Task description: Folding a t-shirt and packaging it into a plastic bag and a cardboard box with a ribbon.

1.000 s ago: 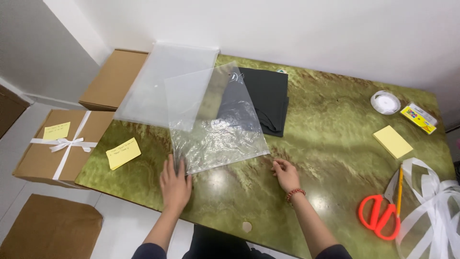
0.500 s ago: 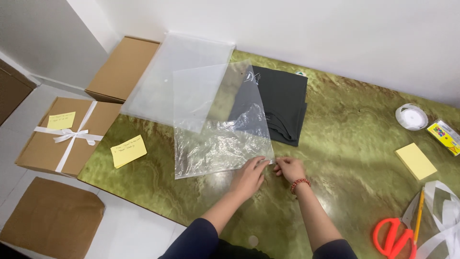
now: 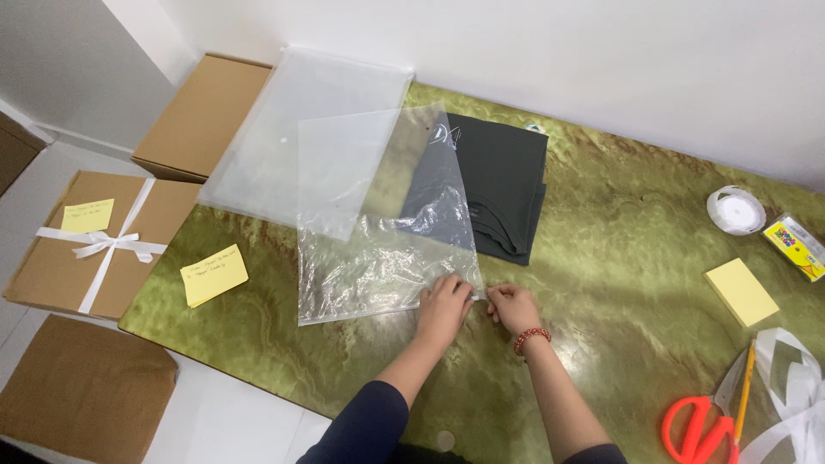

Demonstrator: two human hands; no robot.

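A clear plastic bag (image 3: 378,223) lies flat on the green marbled table (image 3: 601,241), partly over a folded dark grey garment (image 3: 507,185). My left hand (image 3: 445,307) presses on the bag's near right corner. My right hand (image 3: 513,308), with a red bead bracelet at the wrist, pinches the same corner from the right side. A second, frosted plastic bag (image 3: 292,129) lies beneath it, reaching over the table's far left edge.
A yellow note (image 3: 214,275) lies at the table's left. Right side: tape roll (image 3: 736,210), yellow sticky pad (image 3: 741,292), small yellow packet (image 3: 795,247), orange scissors (image 3: 700,425), pencil (image 3: 744,378), white ribbon (image 3: 795,404). Cardboard boxes (image 3: 99,241) stand on the floor at left.
My left hand slid from the bag's near left edge across to its near right corner. Both hands now meet at that corner. The camera moved closer and leftward.
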